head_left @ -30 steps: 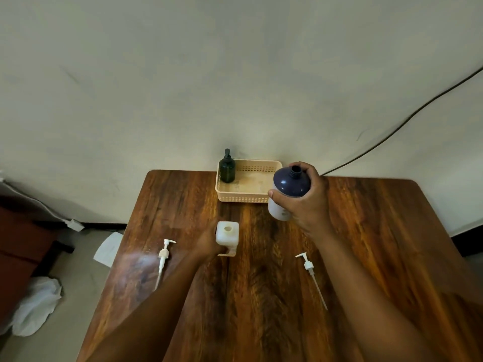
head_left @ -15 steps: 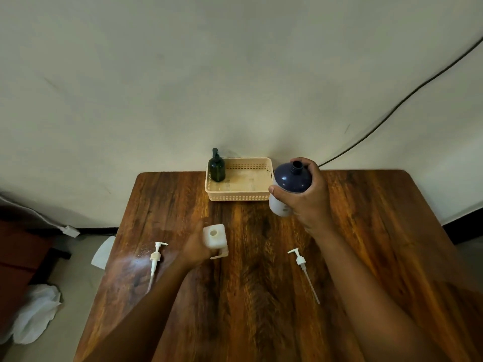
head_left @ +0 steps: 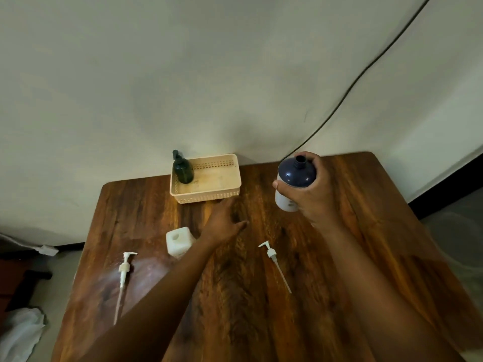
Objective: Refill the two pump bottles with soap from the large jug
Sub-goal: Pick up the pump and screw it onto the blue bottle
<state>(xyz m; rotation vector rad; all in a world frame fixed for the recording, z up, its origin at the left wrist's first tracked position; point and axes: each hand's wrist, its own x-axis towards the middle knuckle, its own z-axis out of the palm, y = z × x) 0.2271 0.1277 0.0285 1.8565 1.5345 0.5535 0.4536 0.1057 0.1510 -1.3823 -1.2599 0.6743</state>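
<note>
Gripping the blue-topped bottle (head_left: 294, 178) around its body, the right hand (head_left: 308, 194) holds it upright and uncapped above the far right of the table (head_left: 366, 231). Left hand (head_left: 222, 226) is extended over the table centre, fingers straight, holding nothing, just right of the white square bottle (head_left: 179, 241), which stands open. Two pump heads lie flat: one (head_left: 122, 273) near the left edge, one (head_left: 273, 257) right of centre. A dark green pump bottle (head_left: 183, 169) stands in the beige basket (head_left: 209, 195) by the wall.
</note>
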